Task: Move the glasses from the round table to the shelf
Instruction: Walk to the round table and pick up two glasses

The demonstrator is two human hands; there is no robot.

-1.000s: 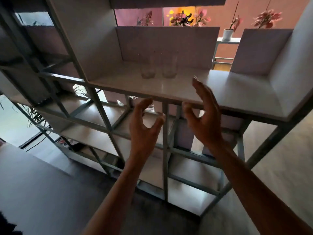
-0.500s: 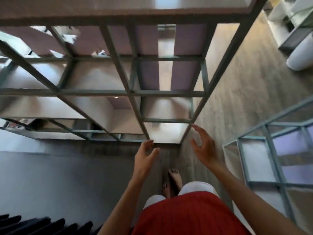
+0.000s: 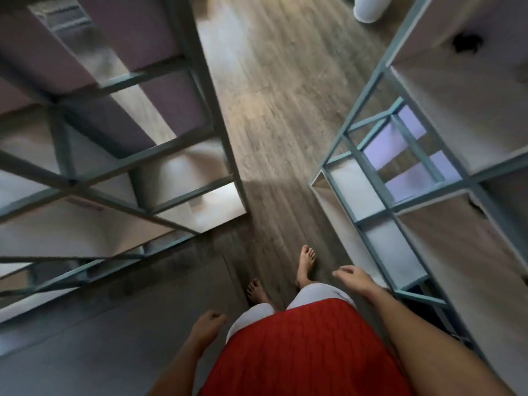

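**Item: glasses.** Not in view. No glass shows on any board of the shelf [image 3: 171, 145] that the picture covers, and none shows on the floor [image 3: 274, 110] to its right. The round desk is not in view either.

**Handling (judged, not seen).** Expect a drinking glass to be light, stiff, smooth-walled and brittle. It will slip under a loose hold and chip if knocked against a metal frame bar. Take each one round the lower wall, with thumb opposite fingers and clear of the rim. Carry it upright and set it down base first.

**Left grip** [image 3: 210, 324]. Low and to the right of the shelf, beside your red garment [image 3: 300, 352]. The fingers are loosely curled and hold nothing.

**Right grip** [image 3: 355, 278]. Further right of the shelf, past your bare feet [image 3: 305, 261] and near the foot of a second shelf unit [image 3: 354, 192]. The fingers are relaxed and part spread, and hold nothing.

**Glasses relative to the grips.** Neither grip touches a glass, and since no glass shows, you cannot tell from here how far off they are.

**Position.** You stand on the floor in the aisle to the right of the shelf, looking almost straight down.

**Stage (judged).** With both grips free, you are between loads or finished. The picture does not show which.
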